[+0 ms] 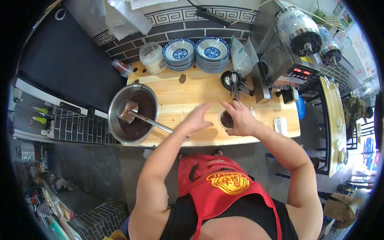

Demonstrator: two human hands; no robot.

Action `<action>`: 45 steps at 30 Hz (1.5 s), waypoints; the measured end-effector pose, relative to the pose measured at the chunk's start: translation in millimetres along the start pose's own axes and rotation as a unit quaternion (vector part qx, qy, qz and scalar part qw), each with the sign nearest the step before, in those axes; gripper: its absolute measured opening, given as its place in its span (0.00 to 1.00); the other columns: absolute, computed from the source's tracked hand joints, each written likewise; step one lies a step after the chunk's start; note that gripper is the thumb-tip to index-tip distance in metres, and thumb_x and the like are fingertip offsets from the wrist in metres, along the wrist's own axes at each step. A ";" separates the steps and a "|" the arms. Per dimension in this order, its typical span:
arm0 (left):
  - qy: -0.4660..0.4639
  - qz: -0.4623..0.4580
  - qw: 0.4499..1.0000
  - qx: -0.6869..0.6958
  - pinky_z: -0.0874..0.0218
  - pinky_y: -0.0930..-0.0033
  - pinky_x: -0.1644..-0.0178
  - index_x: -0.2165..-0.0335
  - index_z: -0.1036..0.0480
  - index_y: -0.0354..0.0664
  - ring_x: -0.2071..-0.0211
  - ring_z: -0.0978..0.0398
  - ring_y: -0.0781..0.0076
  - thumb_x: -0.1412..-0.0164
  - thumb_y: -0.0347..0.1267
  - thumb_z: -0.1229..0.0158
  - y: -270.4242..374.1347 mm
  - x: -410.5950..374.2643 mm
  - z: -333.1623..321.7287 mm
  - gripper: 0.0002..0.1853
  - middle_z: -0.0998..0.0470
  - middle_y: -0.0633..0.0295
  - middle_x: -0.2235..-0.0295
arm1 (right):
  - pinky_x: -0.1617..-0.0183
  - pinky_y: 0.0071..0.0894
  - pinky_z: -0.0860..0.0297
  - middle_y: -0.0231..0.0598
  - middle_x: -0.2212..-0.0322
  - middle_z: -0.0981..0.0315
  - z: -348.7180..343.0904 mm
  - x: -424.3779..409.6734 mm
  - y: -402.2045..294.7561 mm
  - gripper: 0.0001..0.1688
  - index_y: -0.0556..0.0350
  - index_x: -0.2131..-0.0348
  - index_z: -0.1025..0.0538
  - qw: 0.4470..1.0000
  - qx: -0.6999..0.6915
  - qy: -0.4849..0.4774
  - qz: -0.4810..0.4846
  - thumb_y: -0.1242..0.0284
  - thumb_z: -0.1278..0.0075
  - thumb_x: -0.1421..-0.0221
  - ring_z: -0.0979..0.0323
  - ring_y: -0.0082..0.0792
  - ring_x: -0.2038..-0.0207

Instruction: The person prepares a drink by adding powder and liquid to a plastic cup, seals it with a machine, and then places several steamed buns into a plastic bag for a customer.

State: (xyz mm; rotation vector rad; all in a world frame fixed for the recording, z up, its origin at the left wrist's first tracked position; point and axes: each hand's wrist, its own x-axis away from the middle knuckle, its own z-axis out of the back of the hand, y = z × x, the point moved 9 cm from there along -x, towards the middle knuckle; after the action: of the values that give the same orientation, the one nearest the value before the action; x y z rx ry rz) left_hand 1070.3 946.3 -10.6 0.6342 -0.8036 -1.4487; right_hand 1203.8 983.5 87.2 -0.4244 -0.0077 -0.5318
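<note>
My right hand point(241, 120) reaches over a small white cup point(221, 122) with dark reddish-brown food in it. Its fingers and thumb span the cup's right side and hide part of the rim. To the left of the cup, my left hand point(198, 118) hovers slightly blurred above the wooden table point(195, 93), fingers apart and holding nothing. A large stainless steel bowl point(111, 115) stands by the table's left edge, with dark brown paste point(144, 103) inside. A metal ladle point(129, 112) rests in it, and its handle slants out over the table toward my left forearm.
Two stacks of blue-and-white bowls point(180, 54) point(212, 53) stand along the wall beside a white plastic tub point(153, 61). Metal spoons point(234, 81) lie at the back right, near a sealing machine point(297, 73) with a lit display. A white packet point(280, 126) lies at right.
</note>
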 end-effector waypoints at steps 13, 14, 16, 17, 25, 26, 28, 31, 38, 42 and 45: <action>0.490 -0.062 0.837 -0.235 0.32 0.62 0.65 0.69 0.24 0.35 0.70 0.24 0.59 0.51 0.40 0.33 68.3 -187.2 379.9 0.18 0.22 0.54 0.72 | 0.44 0.49 0.39 0.53 0.50 0.40 -81.5 -21.9 64.9 0.58 0.54 0.40 0.42 0.997 0.010 0.009 -0.079 0.62 0.34 0.70 0.41 0.53 0.46; 0.482 -0.053 0.845 -0.227 0.32 0.62 0.67 0.70 0.25 0.34 0.71 0.25 0.59 0.51 0.42 0.32 59.9 -202.2 392.8 0.20 0.22 0.54 0.73 | 0.44 0.49 0.39 0.53 0.49 0.40 -81.6 -26.8 63.6 0.58 0.54 0.40 0.42 0.997 0.007 0.012 -0.077 0.61 0.34 0.70 0.41 0.53 0.45; 0.453 0.089 0.882 0.096 0.33 0.61 0.70 0.69 0.26 0.34 0.71 0.26 0.62 0.51 0.45 0.32 -2.2 -236.8 414.6 0.23 0.24 0.56 0.74 | 0.44 0.50 0.39 0.54 0.47 0.42 -77.2 -36.4 62.4 0.56 0.54 0.41 0.40 0.997 0.013 -0.003 -0.076 0.60 0.33 0.69 0.43 0.53 0.44; 0.417 0.160 0.858 0.253 0.33 0.60 0.71 0.68 0.27 0.34 0.71 0.26 0.63 0.51 0.46 0.32 -31.5 -248.7 412.3 0.25 0.24 0.56 0.74 | 0.43 0.53 0.42 0.55 0.46 0.42 -68.0 -42.0 56.9 0.56 0.54 0.41 0.41 0.998 -0.002 0.008 -0.068 0.59 0.33 0.67 0.43 0.55 0.43; 0.453 -0.028 0.690 0.564 0.33 0.68 0.72 0.65 0.31 0.37 0.73 0.26 0.69 0.42 0.30 0.39 -79.6 -268.0 447.0 0.11 0.25 0.60 0.71 | 0.62 0.41 0.29 0.45 0.66 0.28 81.2 -176.3 16.8 0.19 0.57 0.60 0.24 0.966 -0.074 0.239 0.070 0.81 0.49 0.57 0.28 0.48 0.63; 0.459 -0.037 0.684 0.565 0.35 0.74 0.77 0.69 0.31 0.34 0.77 0.26 0.72 0.41 0.29 0.40 -72.4 -265.4 441.0 0.09 0.25 0.59 0.75 | 0.62 0.42 0.29 0.46 0.65 0.28 114.1 -207.2 2.8 0.22 0.58 0.58 0.24 0.951 -0.046 0.286 0.108 0.85 0.52 0.57 0.29 0.48 0.63; 0.455 -0.047 0.683 0.569 0.35 0.74 0.77 0.69 0.31 0.34 0.77 0.25 0.72 0.41 0.29 0.40 -73.4 -253.6 445.1 0.09 0.24 0.60 0.75 | 0.60 0.41 0.29 0.50 0.66 0.28 183.5 -270.3 -53.7 0.11 0.63 0.62 0.26 0.896 -0.029 0.395 0.199 0.82 0.49 0.49 0.27 0.51 0.64; 0.423 -0.091 0.707 0.560 0.34 0.72 0.72 0.69 0.30 0.35 0.76 0.26 0.71 0.40 0.29 0.41 -60.3 -240.8 451.3 0.08 0.24 0.59 0.74 | 0.56 0.40 0.30 0.46 0.61 0.31 232.5 -360.1 -100.1 0.13 0.62 0.63 0.25 0.881 0.053 0.427 0.196 0.78 0.45 0.52 0.29 0.46 0.59; 0.422 -0.120 0.736 0.515 0.35 0.75 0.72 0.76 0.26 0.36 0.78 0.27 0.76 0.43 0.35 0.36 -61.5 -205.5 479.4 0.13 0.23 0.61 0.78 | 0.58 0.38 0.29 0.38 0.64 0.28 250.2 -462.5 -111.6 0.07 0.56 0.72 0.22 0.879 0.308 0.350 0.097 0.76 0.47 0.56 0.28 0.39 0.57; 0.355 -0.120 0.771 0.514 0.34 0.76 0.72 0.76 0.26 0.37 0.78 0.27 0.77 0.44 0.41 0.35 -70.9 -202.6 475.9 0.17 0.24 0.62 0.79 | 0.59 0.38 0.29 0.39 0.69 0.26 261.3 -477.0 -96.0 0.06 0.56 0.74 0.21 0.934 0.163 0.313 0.061 0.72 0.44 0.53 0.26 0.43 0.62; 0.354 -0.133 0.754 0.537 0.35 0.76 0.72 0.76 0.26 0.38 0.78 0.27 0.77 0.44 0.41 0.35 -74.7 -206.8 477.8 0.16 0.24 0.62 0.79 | 0.62 0.35 0.30 0.40 0.70 0.23 268.8 -486.4 -84.5 0.07 0.57 0.74 0.19 0.954 0.075 0.272 0.101 0.72 0.41 0.54 0.25 0.41 0.68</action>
State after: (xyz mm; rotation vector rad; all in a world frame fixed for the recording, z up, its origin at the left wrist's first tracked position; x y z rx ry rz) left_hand 655.4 1193.8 197.5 2.1034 -0.8846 -0.7056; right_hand 769.2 1262.2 309.5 -0.1160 0.5180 -0.4284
